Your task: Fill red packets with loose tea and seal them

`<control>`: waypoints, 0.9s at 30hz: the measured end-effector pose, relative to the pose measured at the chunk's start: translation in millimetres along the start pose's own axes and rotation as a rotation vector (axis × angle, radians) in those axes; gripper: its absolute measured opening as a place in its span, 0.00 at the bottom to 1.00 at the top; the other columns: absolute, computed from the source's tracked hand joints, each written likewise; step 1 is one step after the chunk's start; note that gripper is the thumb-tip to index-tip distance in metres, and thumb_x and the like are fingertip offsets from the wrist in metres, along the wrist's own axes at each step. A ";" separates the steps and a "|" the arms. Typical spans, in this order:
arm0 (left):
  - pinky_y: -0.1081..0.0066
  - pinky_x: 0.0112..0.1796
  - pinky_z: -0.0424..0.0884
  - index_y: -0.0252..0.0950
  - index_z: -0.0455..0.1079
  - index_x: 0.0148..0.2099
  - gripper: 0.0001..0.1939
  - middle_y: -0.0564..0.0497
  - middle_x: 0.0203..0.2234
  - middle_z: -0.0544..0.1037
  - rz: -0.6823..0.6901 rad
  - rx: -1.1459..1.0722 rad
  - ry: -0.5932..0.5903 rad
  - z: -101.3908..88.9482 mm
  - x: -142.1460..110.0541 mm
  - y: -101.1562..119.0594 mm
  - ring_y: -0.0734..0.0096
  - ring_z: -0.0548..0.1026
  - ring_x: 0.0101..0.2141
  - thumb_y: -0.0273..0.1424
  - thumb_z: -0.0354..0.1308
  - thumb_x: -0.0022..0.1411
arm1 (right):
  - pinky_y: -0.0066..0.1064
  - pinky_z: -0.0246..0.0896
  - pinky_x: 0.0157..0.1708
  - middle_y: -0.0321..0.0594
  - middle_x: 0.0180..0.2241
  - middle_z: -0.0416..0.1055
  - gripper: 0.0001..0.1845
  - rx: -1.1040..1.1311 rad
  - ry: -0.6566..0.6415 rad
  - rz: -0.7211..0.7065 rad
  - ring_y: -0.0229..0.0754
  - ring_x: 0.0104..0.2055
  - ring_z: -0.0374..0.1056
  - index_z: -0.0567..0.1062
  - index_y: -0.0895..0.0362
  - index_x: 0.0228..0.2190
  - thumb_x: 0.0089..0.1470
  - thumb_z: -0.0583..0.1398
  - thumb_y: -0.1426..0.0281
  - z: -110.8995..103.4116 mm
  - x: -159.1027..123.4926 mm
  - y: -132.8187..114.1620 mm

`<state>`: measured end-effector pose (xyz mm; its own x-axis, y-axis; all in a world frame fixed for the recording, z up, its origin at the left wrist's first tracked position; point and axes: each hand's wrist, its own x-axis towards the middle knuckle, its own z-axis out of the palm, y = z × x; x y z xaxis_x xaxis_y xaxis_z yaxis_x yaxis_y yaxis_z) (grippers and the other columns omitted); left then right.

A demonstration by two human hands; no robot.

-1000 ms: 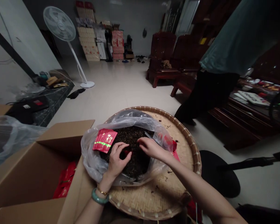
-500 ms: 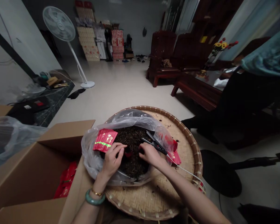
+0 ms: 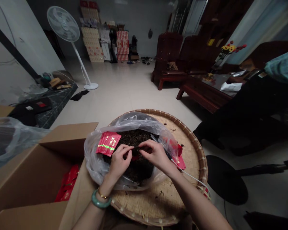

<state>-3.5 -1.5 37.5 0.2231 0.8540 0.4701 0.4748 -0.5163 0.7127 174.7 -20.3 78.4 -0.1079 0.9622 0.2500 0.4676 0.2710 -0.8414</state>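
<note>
A clear plastic bag (image 3: pixel 96 175) of dark, dried tea leaves (image 3: pixel 132 137) lies open on a round woven bamboo tray (image 3: pixel 144 204). My left hand (image 3: pixel 121 159), above the leaves, pinches a small red packet (image 3: pixel 135 157), mostly hidden in shadow below its fingertips. Close to it, the fingers of my right hand (image 3: pixel 155 155) are pinched at the packet's top, with dark leaf bits at their tips. A fanned stack of red packets (image 3: pixel 108 142) rests at the bag's left side. Partly behind my right hand is a black tool with a white cord (image 3: pixel 168 154).
At left stands an open cardboard box (image 3: pixel 21 179) with red packets (image 3: pixel 67 183) inside. More red packets (image 3: pixel 181 162) lie on the tray's right side. A person in dark clothing (image 3: pixel 249 102) is at right, near a black round base (image 3: pixel 227 179). A white fan (image 3: pixel 63 24) stands farther off.
My right hand has moved up and left from the tea leaves to my left hand's fingertips, now covering more of the black tool. My left hand has shifted slightly right.
</note>
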 end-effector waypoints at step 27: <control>0.66 0.40 0.72 0.39 0.73 0.44 0.14 0.48 0.37 0.79 -0.012 -0.120 -0.412 -8.6 -12.0 -27.4 0.65 0.76 0.37 0.28 0.59 0.54 | 0.34 0.62 0.38 0.47 0.40 0.70 0.10 -0.509 -0.285 -0.431 0.44 0.41 0.63 0.73 0.56 0.39 0.60 0.52 0.68 2.6 -29.8 -6.7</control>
<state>-26.5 1.8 16.8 0.5515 0.8014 0.2315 0.3822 -0.4894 0.7838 172.5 -50.7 75.3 -0.5672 0.7605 0.3162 0.6745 0.6492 -0.3516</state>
